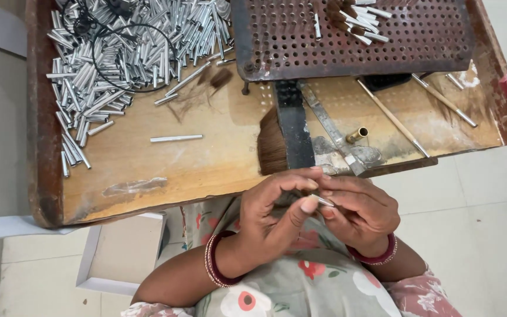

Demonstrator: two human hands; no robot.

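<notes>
1. Head view, the hands: the left hand (274,208) and the right hand (362,211) meet just below the near edge of the worktop (148,158), over the person's lap. Between them is a small silver metal tube (324,201).
2. Grip: the fingertips of both hands close on the tube, the left thumb and forefinger pinching its left end and the right hand's fingers curled round the other end. Whether anything sits inside the tube I cannot tell.
3. The key relation: the tube's long axis runs roughly left to right, tilted slightly down toward the right hand, so each hand has one end; neither is clearly nearer.
4. Around them: a tuft of brown bristles (272,144) lies on the worktop just beyond the hands, beside a black bar (293,126). A heap of silver tubes (118,53) fills the far left corner, well apart, with one loose tube (176,138) lying alone nearer. A perforated metal plate (382,41) sits at the far right, and a brass ferrule (357,135) lies below it.
</notes>
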